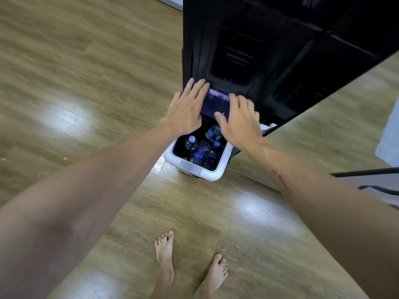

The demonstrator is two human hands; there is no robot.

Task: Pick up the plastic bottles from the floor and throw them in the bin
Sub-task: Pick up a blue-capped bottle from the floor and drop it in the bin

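A white bin (212, 176) with a black inside stands open on the wooden floor against a black cabinet. Several clear plastic bottles (201, 151) with blue labels and caps lie in it. Above its far edge a blurred bottle with a blue-purple label (216, 100) lies crosswise between my hands. My left hand (186, 112) has its fingers over the bottle's left end. My right hand (242, 123) holds the right end, thumb underneath and fingers on top. Part of the bin's opening is hidden by both hands.
The tall black cabinet (280, 39) rises right behind the bin. A black cable (367, 171) runs over the floor at the right, near a pale object (388, 137) at the frame's edge. My bare feet (165, 253) stand on the floor in front of the bin.
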